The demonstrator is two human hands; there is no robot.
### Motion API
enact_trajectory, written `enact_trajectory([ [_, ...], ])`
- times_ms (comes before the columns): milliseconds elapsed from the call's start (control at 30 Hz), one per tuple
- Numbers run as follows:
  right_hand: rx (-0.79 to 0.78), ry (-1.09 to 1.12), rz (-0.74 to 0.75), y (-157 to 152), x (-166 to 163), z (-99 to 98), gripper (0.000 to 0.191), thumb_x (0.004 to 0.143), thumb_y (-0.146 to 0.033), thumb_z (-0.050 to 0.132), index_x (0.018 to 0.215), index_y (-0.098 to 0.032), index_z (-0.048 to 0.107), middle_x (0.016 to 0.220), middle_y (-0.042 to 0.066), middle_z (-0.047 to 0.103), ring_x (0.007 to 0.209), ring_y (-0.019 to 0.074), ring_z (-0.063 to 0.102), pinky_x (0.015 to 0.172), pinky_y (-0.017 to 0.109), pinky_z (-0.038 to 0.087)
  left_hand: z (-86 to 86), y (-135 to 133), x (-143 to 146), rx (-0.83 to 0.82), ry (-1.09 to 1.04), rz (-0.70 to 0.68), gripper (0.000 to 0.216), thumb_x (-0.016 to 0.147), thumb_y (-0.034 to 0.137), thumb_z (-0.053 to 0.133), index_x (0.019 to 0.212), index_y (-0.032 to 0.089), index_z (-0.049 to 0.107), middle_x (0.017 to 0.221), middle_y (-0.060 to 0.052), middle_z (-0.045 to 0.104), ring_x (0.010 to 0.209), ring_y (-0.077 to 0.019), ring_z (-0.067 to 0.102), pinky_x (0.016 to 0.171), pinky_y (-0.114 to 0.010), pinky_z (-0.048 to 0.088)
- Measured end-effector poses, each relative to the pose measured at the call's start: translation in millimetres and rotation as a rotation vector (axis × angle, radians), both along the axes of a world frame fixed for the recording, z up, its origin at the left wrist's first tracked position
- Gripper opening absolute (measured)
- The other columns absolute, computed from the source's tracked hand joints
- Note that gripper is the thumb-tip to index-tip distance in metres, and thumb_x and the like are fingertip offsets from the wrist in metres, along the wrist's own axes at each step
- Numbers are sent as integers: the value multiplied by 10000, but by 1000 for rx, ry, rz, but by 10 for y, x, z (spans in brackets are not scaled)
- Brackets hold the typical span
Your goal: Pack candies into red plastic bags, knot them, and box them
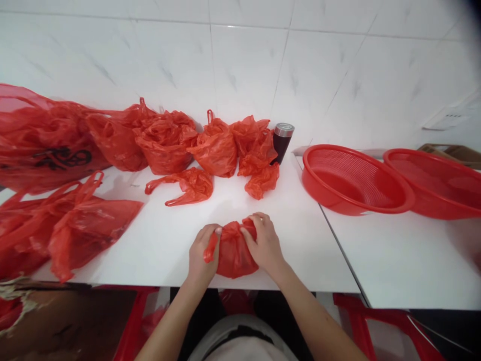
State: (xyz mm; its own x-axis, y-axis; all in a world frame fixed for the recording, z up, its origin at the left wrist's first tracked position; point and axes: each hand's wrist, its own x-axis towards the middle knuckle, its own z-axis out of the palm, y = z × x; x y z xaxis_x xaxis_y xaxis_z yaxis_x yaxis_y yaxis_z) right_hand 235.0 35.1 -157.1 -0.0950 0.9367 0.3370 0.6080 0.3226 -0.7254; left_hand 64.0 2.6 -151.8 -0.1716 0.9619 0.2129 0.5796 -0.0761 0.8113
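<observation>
At the near edge of the white tabletop (pixel 158 245), the left hand (pixel 201 258) and right hand (pixel 265 245) close their fingers around a bunched red bag (pixel 233 253). Squeezing evenly from both sides should keep it compact. Farther back lie more red bags (pixel 216 148), a dark cup (pixel 281 140) and a red basket (pixel 355 180).

Two red baskets (pixel 356 180) (pixel 436 183), one dark tumbler (pixel 281 142).

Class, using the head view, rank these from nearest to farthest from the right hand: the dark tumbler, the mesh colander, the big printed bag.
1. Dark tumbler, behind the right hand, by the wall.
2. Mesh colander, to the right.
3. Big printed bag, far left.
</observation>
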Motion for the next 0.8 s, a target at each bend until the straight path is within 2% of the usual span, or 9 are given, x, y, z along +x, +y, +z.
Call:
enact_trajectory([
  [133,-83,-83,104,-25,59,-110,240,917,-252,443,1142,-238,526,1063,78,625,987,239,588,865,415,478,-23,79,6,-79,30,-5,341,976,448,311,796,244,516,605,37,577,556,-162,569,555,-261,421],
  [233,6,-103,226,29,171,-122,267,872,-129,398,1065,-241,544,1009,51,650,933,209,601,834,361,480,-46,134,-34,-108,75,-12,339,965,455,314,776,249,505,528,57,518,489,-154,533,515,-247,379],
  [333,135,-124,246,122,296,-100,274,842,-97,378,1010,-223,555,937,59,648,877,207,591,787,339,476,-52,192,-66,-117,146,-39,310,951,439,337,798,252,531,536,51,524,511,-158,552,532,-244,372],
  [433,168,-146,181,217,392,-105,288,803,-75,375,981,-214,553,908,58,646,853,203,583,781,329,467,-58,255,-77,-126,230,-74,310,950,431,343,805,253,551,583,41,570,549,-152,571,558,-238,372],
  [600,87,-178,67,325,441,-203,238,847,-115,368,968,-219,545,933,44,658,858,188,589,774,305,445,-110,393,-91,-172,390,-97,407,955,463,344,703,233,567,650,18,638,603,-154,588,570,-242,351],
  [800,-77,-289,4,383,349,-279,218,936,-211,354,979,-249,564,924,12,671,846,179,588,692,270,387,-126,571,-83,-253,580,-35,373,942,461,398,794,247,666,777,-42,719,706,-232,650,553,-281,328],
])
